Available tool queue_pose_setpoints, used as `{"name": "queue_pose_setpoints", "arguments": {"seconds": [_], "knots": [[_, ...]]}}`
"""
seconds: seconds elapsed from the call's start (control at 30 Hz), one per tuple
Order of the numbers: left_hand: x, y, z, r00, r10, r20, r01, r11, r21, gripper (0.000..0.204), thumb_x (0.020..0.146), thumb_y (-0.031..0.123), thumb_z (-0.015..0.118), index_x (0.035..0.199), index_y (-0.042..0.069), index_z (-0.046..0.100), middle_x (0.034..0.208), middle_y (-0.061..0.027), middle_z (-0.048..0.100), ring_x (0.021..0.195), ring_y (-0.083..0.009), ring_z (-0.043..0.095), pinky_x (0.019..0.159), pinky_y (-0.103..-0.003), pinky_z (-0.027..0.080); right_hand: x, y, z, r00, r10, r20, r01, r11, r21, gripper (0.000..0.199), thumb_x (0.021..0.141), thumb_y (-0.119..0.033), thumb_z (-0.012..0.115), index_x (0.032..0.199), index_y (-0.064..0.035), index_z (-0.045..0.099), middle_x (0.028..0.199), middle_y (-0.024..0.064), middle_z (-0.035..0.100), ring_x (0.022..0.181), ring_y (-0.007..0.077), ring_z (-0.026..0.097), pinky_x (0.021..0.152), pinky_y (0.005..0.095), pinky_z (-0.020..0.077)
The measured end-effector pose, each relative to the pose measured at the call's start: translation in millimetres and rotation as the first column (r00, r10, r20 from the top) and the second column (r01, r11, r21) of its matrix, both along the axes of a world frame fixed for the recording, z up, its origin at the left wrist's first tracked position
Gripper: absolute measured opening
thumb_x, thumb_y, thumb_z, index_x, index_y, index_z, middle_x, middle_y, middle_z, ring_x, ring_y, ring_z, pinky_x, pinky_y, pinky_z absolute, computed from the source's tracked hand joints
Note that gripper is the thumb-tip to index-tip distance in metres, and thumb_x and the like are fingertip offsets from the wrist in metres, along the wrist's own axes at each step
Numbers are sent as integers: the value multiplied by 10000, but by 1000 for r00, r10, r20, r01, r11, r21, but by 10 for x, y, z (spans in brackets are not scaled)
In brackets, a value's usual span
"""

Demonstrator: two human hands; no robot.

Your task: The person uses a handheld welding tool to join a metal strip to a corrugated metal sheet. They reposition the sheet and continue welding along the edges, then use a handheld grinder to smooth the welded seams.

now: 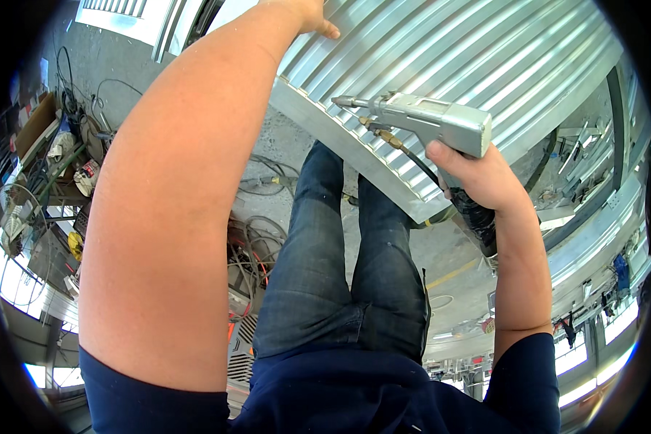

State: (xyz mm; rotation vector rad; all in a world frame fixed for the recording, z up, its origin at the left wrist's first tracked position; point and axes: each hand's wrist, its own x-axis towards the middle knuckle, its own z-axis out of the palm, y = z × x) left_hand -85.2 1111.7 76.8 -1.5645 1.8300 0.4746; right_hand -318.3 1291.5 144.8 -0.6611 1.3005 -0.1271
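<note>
A silver pistol-shaped welding gun point(430, 119) with a narrow nozzle is in my right hand point(488, 177), my fingers wrapped round its grip. Its nozzle points left, over the near edge of a ribbed metal panel point(441, 50). Brass fittings and a dark hose run beneath the gun's body. At the top of the view my left hand point(312, 16) reaches across the panel's left side. One digit stretches out over the ribs; the other fingers are mostly cut off by the frame.
The panel's flat metal border point(347, 148) slants in front of my legs. Coiled cables point(257, 239) lie on the concrete floor by my left leg. Cluttered shelving point(58, 170) stands at left. Metal strips point(593, 155) lie beyond a dark curved bar at right.
</note>
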Motion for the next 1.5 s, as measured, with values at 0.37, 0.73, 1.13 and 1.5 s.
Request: {"name": "queue_pose_setpoints", "arguments": {"seconds": [0.37, 0.73, 1.13, 1.5], "knots": [[-101, 24, -73, 999, -9, -35, 9, 1000, -3, 1428, 566, 561, 877, 1556, 58, -22, 1550, -377, 4, 1389, -611, 140, 1157, -571, 228, -13, 57, -79, 998, 68, 11, -68, 998, 16, 541, 884, -454, 704, 1189, -15, 624, 902, 47, 651, 702, 116, 578, 578, 295, 499], [-59, 42, 0, 1000, 9, -27, -9, 1000, -1, 1422, 574, 555, 878, 1553, 45, -18, 1550, -379, 0, 1394, -605, 139, 1156, -566, 235, 73, 70, -144, 991, 136, 10, -135, 987, -82, 561, 896, -452, 690, 1250, -25, 602, 1029, 84, 675, 905, 159, 599, 789, 311, 516], [-96, 71, 24, 998, 17, -66, -18, 1000, -15, 1406, 558, 499, 895, 1547, 26, 14, 1538, -394, 33, 1389, -614, 134, 1156, -581, 222, 96, 25, -77, 987, 158, 32, -154, 982, -110, 539, 921, -410, 667, 1319, -59, 570, 1163, 114, 661, 1054, 207, 604, 910, 337, 486], [-94, 61, 30, 991, 56, -123, -58, 998, -13, 1367, 536, 426, 905, 1538, 0, 77, 1522, -412, 96, 1378, -631, 136, 1153, -606, 202, 86, 44, -65, 984, 176, 11, -175, 982, -76, 513, 917, -396, 673, 1300, -67, 583, 1038, 79, 668, 885, 156, 593, 787, 312, 506]]}}
